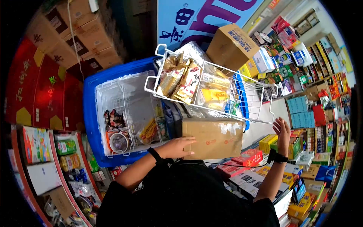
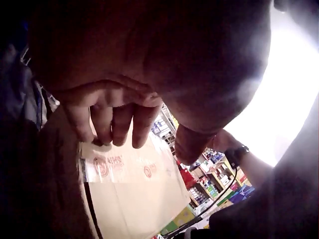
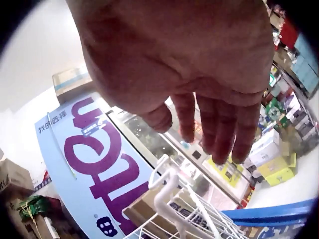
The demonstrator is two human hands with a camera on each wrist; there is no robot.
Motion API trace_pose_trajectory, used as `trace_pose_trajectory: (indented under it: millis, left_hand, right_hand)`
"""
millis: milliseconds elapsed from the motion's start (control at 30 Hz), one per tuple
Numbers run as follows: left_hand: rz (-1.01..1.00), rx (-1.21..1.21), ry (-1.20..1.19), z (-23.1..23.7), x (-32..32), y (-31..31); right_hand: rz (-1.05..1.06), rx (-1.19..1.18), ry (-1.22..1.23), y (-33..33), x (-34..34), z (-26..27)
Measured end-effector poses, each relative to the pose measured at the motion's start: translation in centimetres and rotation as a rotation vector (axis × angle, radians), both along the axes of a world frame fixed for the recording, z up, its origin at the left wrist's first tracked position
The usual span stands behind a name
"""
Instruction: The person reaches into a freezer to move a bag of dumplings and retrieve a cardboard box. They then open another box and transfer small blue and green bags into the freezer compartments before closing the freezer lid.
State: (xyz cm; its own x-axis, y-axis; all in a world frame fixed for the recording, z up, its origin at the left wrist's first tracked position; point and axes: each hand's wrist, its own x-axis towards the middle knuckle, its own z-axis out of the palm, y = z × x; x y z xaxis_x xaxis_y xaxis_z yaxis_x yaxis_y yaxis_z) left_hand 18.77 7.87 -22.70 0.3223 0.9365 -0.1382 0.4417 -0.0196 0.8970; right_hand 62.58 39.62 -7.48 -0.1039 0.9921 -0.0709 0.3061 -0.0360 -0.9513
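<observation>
My left hand rests on the left end of a brown cardboard box, which lies close against my body. In the left wrist view, its mostly straight fingers touch the box's printed face, the thumb apart from them. My right hand, palm showing, is raised beside the right end of a white wire basket, holding nothing. Loosely bent fingers hang above the basket's white handle in the right wrist view. Gold-wrapped packets and clear-bagged yellow items lie in the basket.
The basket sits across a blue-rimmed chest freezer. Inside the freezer's left part are wire dividers, dark packets and a tub. Another carton stands behind the basket. Stocked shelves and stacked boxes surround me.
</observation>
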Motion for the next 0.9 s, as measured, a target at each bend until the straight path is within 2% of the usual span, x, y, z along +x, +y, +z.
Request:
trace_pose_trajectory:
  millis: [200, 333, 433, 467, 500, 533, 567, 600, 633, 667, 700, 733, 800, 833, 867, 900]
  left_hand:
    - [0.019, -0.066, -0.083, 2.2, -2.1, -0.4]
    - [0.1, -0.084, -0.032, 1.2, -1.0, -1.1]
    - [0.174, -0.033, 0.002, 2.1, -1.0, -0.9]
    - [0.214, -0.029, 0.021, 2.8, -1.3, -0.8]
    - [0.33, 0.012, 0.078, 5.0, -2.0, -0.3]
    - [0.485, 0.165, -0.042, 5.6, -3.1, 0.4]
    - [0.719, 0.288, -0.053, 7.3, -4.1, 1.0]
    - [0.952, 0.476, 0.04, 9.7, -5.4, 2.1]
    - [1.055, 0.565, 0.197, 10.9, -8.2, 2.7]
    - [1.198, 0.591, 0.244, 13.6, -9.6, 3.5]
    - [1.19, 0.659, 0.345, 14.9, -11.9, 4.6]
    - [1.178, 0.629, 0.328, 15.1, -13.8, 5.7]
    - [1.08, 0.333, 0.337, 14.2, -17.1, 7.9]
    - [1.015, 0.113, 0.186, 14.1, -18.2, 9.2]
    - [0.925, 0.062, 0.065, 11.4, -19.8, 10.6]
    - [0.875, -0.017, -0.083, 11.7, -19.5, 11.2]
  right_hand:
    - [0.179, 0.324, -0.434, 2.2, -0.6, 5.0]
    - [0.199, 0.302, -0.629, 5.6, 0.4, 6.6]
    - [0.205, 0.317, -0.694, 7.7, -0.8, 6.2]
    - [0.228, 0.337, -0.62, 8.0, -1.6, 5.4]
    - [0.255, 0.358, -0.542, 8.1, -2.7, 4.5]
    - [0.285, 0.375, -0.466, 8.3, -3.6, 3.8]
    - [0.32, 0.315, -0.445, 8.3, -4.3, 3.3]
    - [0.375, 0.258, -0.381, 8.0, -5.4, 3.0]
    - [0.42, 0.209, -0.366, 8.3, -5.9, 2.5]
    - [0.463, 0.16, -0.351, 8.5, -6.5, 2.0]
    - [0.441, 0.122, -0.289, 7.9, -7.8, 1.9]
    - [0.413, 0.081, -0.232, 7.2, -8.9, 1.8]
    - [0.345, -0.014, -0.122, 7.3, -9.7, 1.2]
    - [0.312, -0.028, -0.083, 6.5, -10.3, 1.4]
    - [0.276, -0.039, -0.045, 6.1, -10.7, 1.7]
    - [0.297, -0.044, -0.051, 7.0, -10.3, 0.9]
